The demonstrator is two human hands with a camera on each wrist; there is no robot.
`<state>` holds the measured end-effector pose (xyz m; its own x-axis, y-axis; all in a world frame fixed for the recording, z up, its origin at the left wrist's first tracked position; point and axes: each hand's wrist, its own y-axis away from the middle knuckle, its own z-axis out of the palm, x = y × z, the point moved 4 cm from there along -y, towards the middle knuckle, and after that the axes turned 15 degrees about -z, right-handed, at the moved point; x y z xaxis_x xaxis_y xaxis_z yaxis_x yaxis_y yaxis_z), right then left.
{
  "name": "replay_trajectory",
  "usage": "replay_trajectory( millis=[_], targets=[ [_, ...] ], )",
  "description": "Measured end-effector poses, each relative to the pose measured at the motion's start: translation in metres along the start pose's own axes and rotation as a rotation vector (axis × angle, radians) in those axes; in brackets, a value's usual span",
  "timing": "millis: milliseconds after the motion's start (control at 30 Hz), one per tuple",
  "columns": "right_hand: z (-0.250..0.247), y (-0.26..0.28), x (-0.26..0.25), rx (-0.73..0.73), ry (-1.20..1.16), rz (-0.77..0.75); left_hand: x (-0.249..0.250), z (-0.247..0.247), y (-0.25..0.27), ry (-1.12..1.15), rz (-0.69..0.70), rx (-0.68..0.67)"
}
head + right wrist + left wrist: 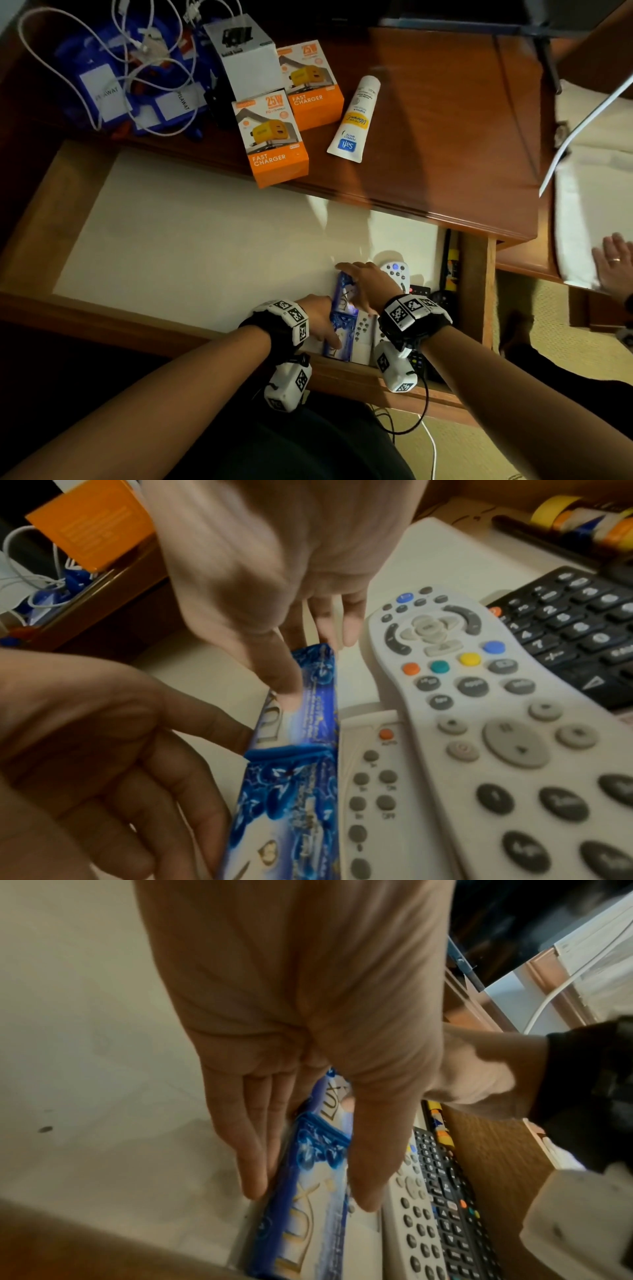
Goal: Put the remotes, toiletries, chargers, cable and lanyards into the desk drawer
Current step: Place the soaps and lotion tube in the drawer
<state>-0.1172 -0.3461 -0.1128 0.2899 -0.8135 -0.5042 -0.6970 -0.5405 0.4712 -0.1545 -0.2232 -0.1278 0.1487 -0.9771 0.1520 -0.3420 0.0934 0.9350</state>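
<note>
Two blue Lux soap bars stand on edge, end to end, in the open drawer [171, 240] beside the remotes. My left hand [323, 329] [308, 1196] pinches the nearer soap bar [337, 346] [308, 1218] [291, 804] between fingers and thumb. My right hand [359, 284] [318, 666] pinches the farther soap bar [344, 291] [318, 696], thumb on its side. Right of them lie a small white remote [369, 791], a larger white remote [397, 272] [479, 723] and a black remote [448, 1191] [582, 631].
On the desk top lie two orange charger boxes [274, 144] [311, 89], a white box [246, 58], a white tube [352, 120], blue lanyards [137, 89] and a white cable [68, 51]. Another person's hand [616, 260] rests on white cloth at the right.
</note>
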Motion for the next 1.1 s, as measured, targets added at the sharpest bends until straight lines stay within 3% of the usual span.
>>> replay_trajectory(
  millis=[133,267,400,533,733,900,1100],
  targets=[
    [-0.003,0.001,0.000,0.058,-0.078,0.084,0.000,-0.017,0.008,0.045,0.026,-0.005],
    [-0.024,0.003,-0.003,0.260,-0.176,0.150,-0.007,-0.060,0.028,0.110,0.120,0.154],
    [-0.067,0.003,-0.019,0.471,-0.294,0.158,-0.016,-0.116,0.056,0.307,0.319,0.290],
    [-0.119,0.000,-0.038,0.661,-0.346,0.175,-0.019,-0.175,0.088,0.418,0.474,0.460],
    [-0.179,-0.021,-0.054,0.851,-0.215,0.276,-0.008,-0.268,0.125,0.236,0.580,0.830],
    [-0.197,-0.057,-0.046,0.787,-0.219,0.333,0.021,-0.332,0.120,-0.229,0.350,1.080],
    [-0.198,-0.092,-0.036,0.653,-0.123,0.303,0.032,-0.380,0.082,-0.379,0.021,0.971]
  ],
)
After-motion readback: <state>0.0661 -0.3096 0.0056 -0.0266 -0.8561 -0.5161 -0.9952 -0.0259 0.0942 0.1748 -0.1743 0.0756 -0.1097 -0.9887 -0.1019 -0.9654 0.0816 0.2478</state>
